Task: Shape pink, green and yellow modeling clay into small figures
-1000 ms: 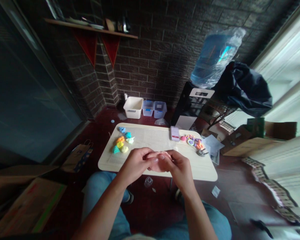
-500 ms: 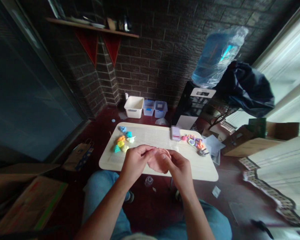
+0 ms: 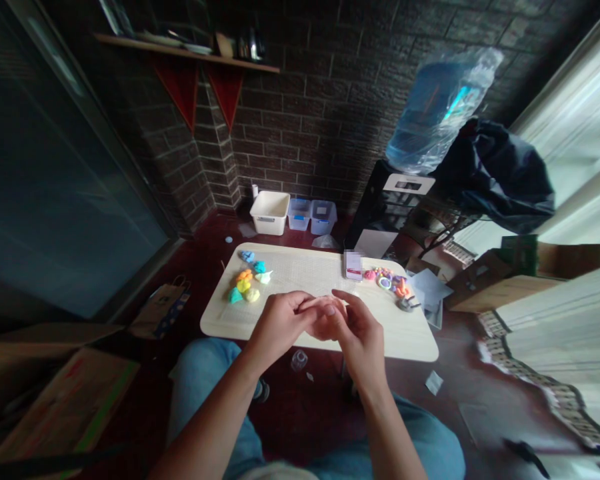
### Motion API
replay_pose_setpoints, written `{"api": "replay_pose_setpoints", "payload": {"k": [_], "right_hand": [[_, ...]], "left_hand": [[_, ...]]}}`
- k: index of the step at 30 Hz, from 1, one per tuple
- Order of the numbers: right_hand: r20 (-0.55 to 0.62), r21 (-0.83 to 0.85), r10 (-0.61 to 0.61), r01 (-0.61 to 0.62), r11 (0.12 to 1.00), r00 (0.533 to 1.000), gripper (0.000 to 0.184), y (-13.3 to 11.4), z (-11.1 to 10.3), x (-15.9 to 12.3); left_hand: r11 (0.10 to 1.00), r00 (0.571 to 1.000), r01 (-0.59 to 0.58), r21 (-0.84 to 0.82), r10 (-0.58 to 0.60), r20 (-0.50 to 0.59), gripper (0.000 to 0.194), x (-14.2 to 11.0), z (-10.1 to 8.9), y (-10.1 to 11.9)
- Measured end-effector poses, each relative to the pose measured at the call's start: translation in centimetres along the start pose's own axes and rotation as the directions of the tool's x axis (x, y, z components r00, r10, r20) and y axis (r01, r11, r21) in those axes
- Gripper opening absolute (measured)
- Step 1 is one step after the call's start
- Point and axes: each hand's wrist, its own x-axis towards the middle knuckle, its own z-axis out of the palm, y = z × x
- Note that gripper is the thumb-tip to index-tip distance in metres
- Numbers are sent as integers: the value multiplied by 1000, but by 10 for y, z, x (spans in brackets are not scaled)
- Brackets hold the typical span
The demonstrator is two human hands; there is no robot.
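Observation:
A flattened piece of pink modelling clay is held between my two hands above the near side of the table. My left hand pinches its left side, fingers behind and thumb on top. My right hand grips its right side with the thumb pressed on the face; one finger sticks out from the clay. Fingers cover part of the piece. To the left on the white table lie several lumps of coloured clay, blue, orange, yellow, green and white.
At the table's right are a phone-like card or box, small colourful pieces and a grey clay lump. Storage bins stand by the wall. A water dispenser stands behind the table. Cardboard boxes are at left.
The pink clay has tilted and bent, so less of its face shows. My right index finger has lifted away from its edge. The camera view has shifted slightly.

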Motion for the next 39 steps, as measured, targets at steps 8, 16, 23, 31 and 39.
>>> {"api": "replay_pose_setpoints", "payload": {"k": [8,16,23,31,39], "right_hand": [[39,-126,-131,135,983,991,25,-2,-3,3],[69,-30,-79,81,996,994,24,2,-2,6],[87,-16,-48,50,999,995,25,0,1,6],[-49,15,-17,18,1000,999,28,1,5,8],[117,37,68,-73,997,991,32,3,2,9]], "left_hand": [[1000,1000,-8,-15,8,-14,25,2,-1,-1],[993,997,-79,-82,79,-6,28,3,-3,3],[994,995,-88,60,91,-49,31,3,-3,0],[967,994,103,-235,-92,55,36,3,-1,-4],[949,986,165,-269,-162,33,31,3,-4,-2]]}}
